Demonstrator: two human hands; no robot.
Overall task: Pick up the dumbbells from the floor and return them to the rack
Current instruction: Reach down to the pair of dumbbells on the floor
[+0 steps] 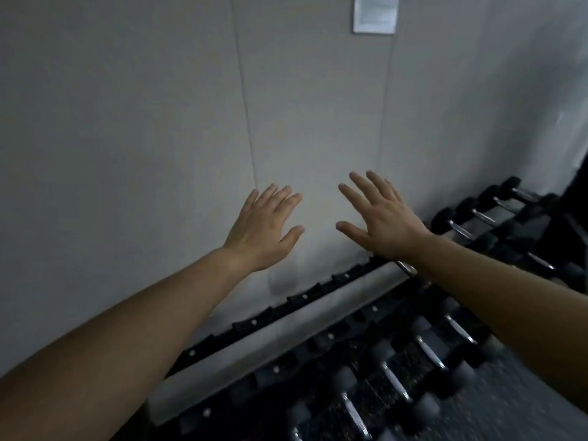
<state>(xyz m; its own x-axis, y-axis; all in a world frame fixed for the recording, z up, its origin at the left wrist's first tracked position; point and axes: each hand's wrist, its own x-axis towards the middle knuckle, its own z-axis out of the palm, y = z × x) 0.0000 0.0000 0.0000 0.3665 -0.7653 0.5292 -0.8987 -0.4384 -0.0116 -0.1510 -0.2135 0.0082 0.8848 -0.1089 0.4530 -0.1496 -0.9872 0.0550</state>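
Your left hand (264,229) and right hand (380,218) are both raised before the pale grey panelled wall (143,122), fingers spread, holding nothing. The black hex-headed dumbbells with chrome handles (394,381) lie in rows on the black metal tiered rack (286,305) below; no dumbbell on the floor is in view. Expect each to be heavy and rigid. Grip the chrome handle at its centre, between the heads, where the weight should balance.
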